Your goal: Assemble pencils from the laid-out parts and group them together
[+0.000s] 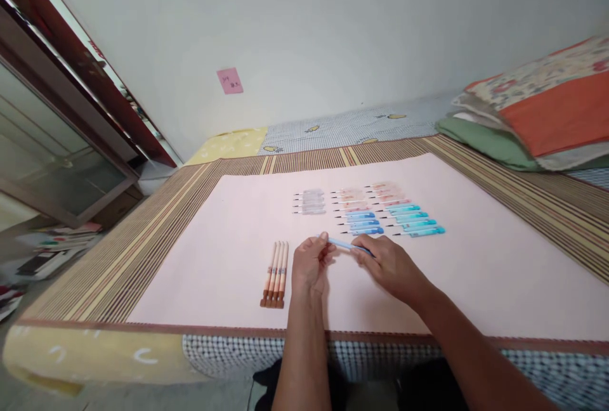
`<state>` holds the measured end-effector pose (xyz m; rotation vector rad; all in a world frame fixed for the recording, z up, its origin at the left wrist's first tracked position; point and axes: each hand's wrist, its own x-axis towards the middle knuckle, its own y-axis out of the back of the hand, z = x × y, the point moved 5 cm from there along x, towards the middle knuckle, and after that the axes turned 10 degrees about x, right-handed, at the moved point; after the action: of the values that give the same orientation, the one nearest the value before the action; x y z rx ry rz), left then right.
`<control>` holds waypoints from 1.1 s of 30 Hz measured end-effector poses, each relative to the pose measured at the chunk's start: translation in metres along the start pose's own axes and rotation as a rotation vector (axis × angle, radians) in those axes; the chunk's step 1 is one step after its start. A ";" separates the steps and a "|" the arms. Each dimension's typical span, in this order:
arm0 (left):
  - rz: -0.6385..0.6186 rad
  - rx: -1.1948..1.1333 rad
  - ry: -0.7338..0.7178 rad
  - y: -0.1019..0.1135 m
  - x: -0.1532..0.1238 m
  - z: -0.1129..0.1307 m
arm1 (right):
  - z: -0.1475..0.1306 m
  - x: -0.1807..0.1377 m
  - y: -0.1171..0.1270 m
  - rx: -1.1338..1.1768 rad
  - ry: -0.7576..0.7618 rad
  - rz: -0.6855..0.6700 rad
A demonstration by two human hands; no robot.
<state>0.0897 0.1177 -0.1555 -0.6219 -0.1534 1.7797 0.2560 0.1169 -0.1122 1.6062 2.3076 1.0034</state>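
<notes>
My left hand [312,261] pinches the left end of a light blue pen [340,244] between thumb and fingers. The darker blue right end is gripped by my right hand [383,261], so the pen lies roughly level between both hands, above the pink sheet. Just beyond them, pens rest in columns with dark tips facing left: grey pens [311,202], dark blue pens [365,224] below pale pinkish ones [351,195], and turquoise pens [419,221] at the right. Left of my left hand, several cream pens with brown ends [275,278] lie side by side, pointing away from me.
Under the pens is a large pink sheet [214,233] on a striped mat [95,265], over a bed with patterned cloth [328,129]. Folded bedding [547,113] is stacked at the back right. A pink note [229,81] is on the wall. At left stands a glass-panelled door [61,144].
</notes>
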 end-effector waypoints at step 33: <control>-0.121 0.121 -0.168 -0.008 -0.006 0.012 | -0.001 -0.002 -0.002 0.483 -0.131 -0.045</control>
<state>0.0915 0.1176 -0.1398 -0.3685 -0.1921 1.7088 0.2546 0.1141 -0.1135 1.6998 2.6102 0.3263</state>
